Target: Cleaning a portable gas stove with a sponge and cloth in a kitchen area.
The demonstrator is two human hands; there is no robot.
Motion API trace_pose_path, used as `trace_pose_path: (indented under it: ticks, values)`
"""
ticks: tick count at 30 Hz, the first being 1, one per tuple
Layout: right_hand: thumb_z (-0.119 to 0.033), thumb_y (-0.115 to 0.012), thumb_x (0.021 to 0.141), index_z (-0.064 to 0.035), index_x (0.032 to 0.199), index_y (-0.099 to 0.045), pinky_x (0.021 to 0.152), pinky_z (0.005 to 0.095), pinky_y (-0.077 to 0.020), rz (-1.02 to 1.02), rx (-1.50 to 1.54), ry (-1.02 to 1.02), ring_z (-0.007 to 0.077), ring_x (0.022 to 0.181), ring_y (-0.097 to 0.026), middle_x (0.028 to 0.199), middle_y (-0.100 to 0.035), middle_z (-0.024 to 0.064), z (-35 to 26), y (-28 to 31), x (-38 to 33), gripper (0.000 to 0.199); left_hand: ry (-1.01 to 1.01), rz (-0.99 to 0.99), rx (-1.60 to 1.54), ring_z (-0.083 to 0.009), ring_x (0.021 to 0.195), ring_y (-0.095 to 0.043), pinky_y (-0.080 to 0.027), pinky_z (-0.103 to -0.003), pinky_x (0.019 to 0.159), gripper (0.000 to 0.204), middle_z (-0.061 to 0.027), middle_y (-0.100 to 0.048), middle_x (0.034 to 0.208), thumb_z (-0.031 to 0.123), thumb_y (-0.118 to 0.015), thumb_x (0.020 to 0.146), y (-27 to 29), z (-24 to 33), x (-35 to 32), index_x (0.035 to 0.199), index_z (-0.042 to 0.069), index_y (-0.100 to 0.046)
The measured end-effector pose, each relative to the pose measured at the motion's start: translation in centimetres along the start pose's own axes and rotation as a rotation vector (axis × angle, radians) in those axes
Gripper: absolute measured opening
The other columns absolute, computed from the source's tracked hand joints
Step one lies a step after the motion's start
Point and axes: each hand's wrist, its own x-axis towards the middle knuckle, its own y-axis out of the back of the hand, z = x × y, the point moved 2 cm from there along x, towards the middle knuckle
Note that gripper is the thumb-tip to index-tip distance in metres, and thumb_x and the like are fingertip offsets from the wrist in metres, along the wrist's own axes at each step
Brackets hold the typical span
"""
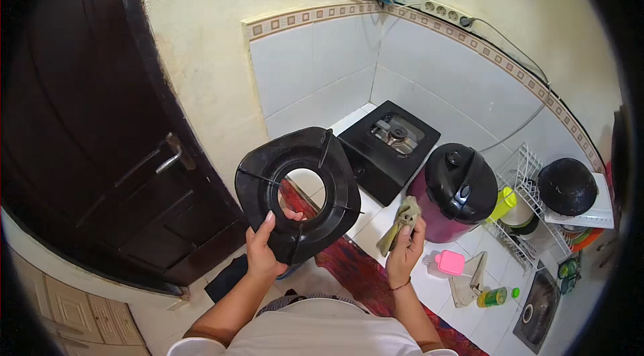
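Observation:
My left hand [265, 249] grips the lower edge of a black stove top plate [261, 155], thumb on its face and fingertips showing through the round hole. Four thin pan-support ribs stand out on the plate, which is held up in the air, tilted. My right hand [406, 252] pinches a crumpled, greenish-grey cleaning cloth [397, 225] to the right of the plate. Behind both hands, the black gas stove [376, 168] rests on the white tiled counter with its burner [398, 132] exposed. The cloth and plate are apart.
A purple rice cooker [459, 188] with a black lid stands right of the stove. Farther right are a white wire dish rack [530, 178], a black wok [567, 187] and a sink [537, 309]. A pink-lidded container [449, 262] sits nearby. A dark door [100, 121] is at left.

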Motion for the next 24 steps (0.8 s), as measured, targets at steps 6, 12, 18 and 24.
trace_pose_path:
  ticks: [6,12,18,24]
  values:
    - [-0.01,-0.063,0.082,-0.0042,0.127,-0.048,0.088,0.0387,-0.0405,-0.642,-0.502,0.472,0.0327,0.104,-0.051,0.119,-0.053,0.0153,-2.8,-7.0,1.4,0.048,0.01,0.002,-0.025,-0.0275,0.092,-0.064,-0.051,-0.042,0.086,0.031,-0.0157,-0.065,0.093,0.021,-0.049,0.094,1.4,1.6,0.5,0.109,-0.005,-0.058]
    - [-0.013,-0.065,0.082,-0.0043,0.109,-0.055,0.067,0.0391,-0.0465,-0.579,-0.481,0.395,0.0309,0.081,-0.056,0.091,-0.055,0.0123,-1.1,-9.9,0.8,0.03,0.249,-0.204,0.328,-0.0226,0.102,-0.06,-0.048,-0.037,0.092,0.043,-0.0167,-0.062,0.111,0.023,-0.056,0.093,1.1,5.0,2.3,0.124,-0.005,-0.049]
    - [-0.008,-0.056,0.089,-0.0002,0.105,-0.058,0.06,0.0354,-0.0444,-0.28,-0.294,0.162,0.0298,0.067,-0.055,0.078,-0.054,0.0151,-5.0,-14.0,0.4,0.017,-0.129,-0.432,0.162,-0.0198,0.124,-0.045,-0.035,-0.033,0.105,0.068,-0.0131,-0.041,0.139,0.028,-0.062,0.089,3.3,2.5,2.3,0.14,-0.002,-0.029]
    - [-0.01,-0.058,0.09,0.0006,0.113,-0.058,0.066,0.0332,-0.0471,-0.371,-0.111,0.136,0.0268,0.072,-0.059,0.083,-0.059,0.0136,-5.4,-16.1,-1.4,0.026,-0.261,-0.128,0.295,-0.0275,0.122,-0.047,-0.032,-0.041,0.108,0.04,-0.0171,-0.052,0.128,0.012,-0.046,0.091,4.1,2.1,3.7,0.128,-0.003,-0.042]
